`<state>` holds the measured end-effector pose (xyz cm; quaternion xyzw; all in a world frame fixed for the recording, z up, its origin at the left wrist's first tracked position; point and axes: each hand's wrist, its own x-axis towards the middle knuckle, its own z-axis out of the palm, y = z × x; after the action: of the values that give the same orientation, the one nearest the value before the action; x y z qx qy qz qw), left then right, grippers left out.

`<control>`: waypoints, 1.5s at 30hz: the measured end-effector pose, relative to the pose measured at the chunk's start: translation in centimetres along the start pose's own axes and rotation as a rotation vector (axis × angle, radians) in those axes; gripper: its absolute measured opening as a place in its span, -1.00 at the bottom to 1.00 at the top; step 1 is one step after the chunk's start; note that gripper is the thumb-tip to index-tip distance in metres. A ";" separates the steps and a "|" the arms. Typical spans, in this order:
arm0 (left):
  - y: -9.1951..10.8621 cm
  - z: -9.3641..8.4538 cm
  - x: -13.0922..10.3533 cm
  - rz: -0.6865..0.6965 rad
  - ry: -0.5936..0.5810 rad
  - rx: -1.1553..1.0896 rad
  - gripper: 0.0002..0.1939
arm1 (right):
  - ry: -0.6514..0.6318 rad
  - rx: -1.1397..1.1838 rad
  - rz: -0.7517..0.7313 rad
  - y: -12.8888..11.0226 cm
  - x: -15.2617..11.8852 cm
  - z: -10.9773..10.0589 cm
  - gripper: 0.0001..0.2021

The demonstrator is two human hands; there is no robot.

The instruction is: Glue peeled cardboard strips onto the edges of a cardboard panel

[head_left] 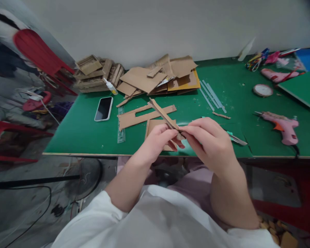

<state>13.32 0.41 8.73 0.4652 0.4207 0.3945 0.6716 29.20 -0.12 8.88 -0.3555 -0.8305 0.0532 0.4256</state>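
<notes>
A narrow cardboard strip [162,113] slants up and away from my fingers above the front of the green table. My left hand [161,137] is closed around its near end. At that same end, the fingertips of my right hand [209,139] pinch the strip; the exact contact is partly hidden. Below my hands lies a flat cardboard piece [151,128], partly covered by them. To its left, a cut cardboard piece with a slot [142,119] rests across a clear ruler [121,136]. A utility knife [237,139] lies just right of my right hand.
Cardboard sheets [142,78] and stacked cardboard frames [93,74] stand against the wall. A phone [103,109] and glue bottle [110,86] lie left. Glue sticks [214,94], a tape roll [262,90] and a pink glue gun [282,127] are right. The table's front edge [80,154] is close.
</notes>
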 end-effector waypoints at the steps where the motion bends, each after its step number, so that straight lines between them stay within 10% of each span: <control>1: -0.1 0.0 0.0 -0.003 -0.022 -0.011 -0.84 | 0.010 -0.028 -0.017 0.0 0.0 0.1 -0.86; 5: -0.7 0.0 -0.5 0.113 0.033 0.192 -0.70 | 0.074 -0.009 0.066 0.0 0.2 0.0 -0.91; 9: -1.5 -0.4 -0.8 0.808 0.464 0.789 -0.85 | 0.042 0.125 0.283 0.2 0.3 -0.4 -0.95; 12: -1.9 -0.8 -0.4 1.032 0.358 1.002 -0.67 | -0.022 0.284 0.407 0.4 0.3 -0.4 -0.91; 22: -1.6 1.3 -0.9 0.277 0.216 0.163 -0.58 | 0.165 0.550 0.511 0.4 0.4 1.0 -0.90; 32: -1.2 1.2 -1.1 0.098 0.084 -0.115 -0.63 | 0.068 0.291 0.181 1.0 0.5 0.1 -0.88; 45: -0.2 1.5 -2.2 0.080 0.113 0.038 -0.68 | -0.020 0.507 0.304 0.8 0.2 -0.2 -0.96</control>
<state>14.06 -2.09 9.34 0.4714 0.4463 0.4386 0.6215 29.66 0.56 8.84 -0.3575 -0.7323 0.3255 0.4796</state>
